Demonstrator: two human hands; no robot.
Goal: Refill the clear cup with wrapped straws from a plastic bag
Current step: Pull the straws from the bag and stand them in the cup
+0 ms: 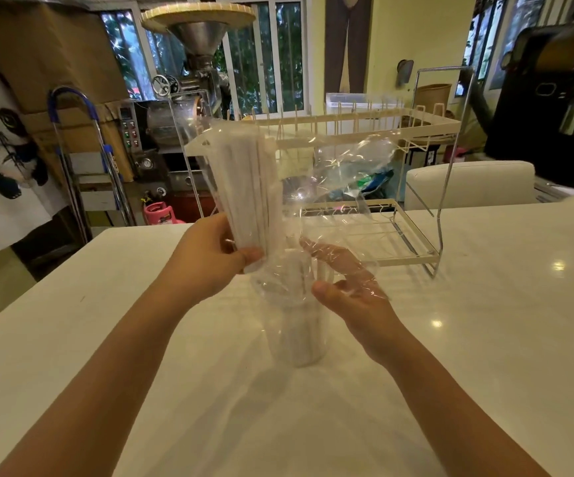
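A: Head view first. What is your left hand (210, 256) doing?

B: Your left hand is clamped on a bundle of straws (247, 187), thumb and fingers round its lower end. The bundle stands nearly upright, fanning toward 12 o'clock, with the bag (340, 187) loose around it and billowing toward 2 o'clock.

A: And your right hand (351, 290)?

B: It's at 3 o'clock of the bundle's base, fingers spread apart, with bag film draped over them. It grips nothing that I can tell.

A: Where's the cup (296, 339)?

B: On the table (485, 339), just under both hands, at 6 o'clock of the bundle. It stands upright with a few straws already inside.

A: Anything behind?

B: A rack (399, 132) at 12 o'clock, well apart from the cup.
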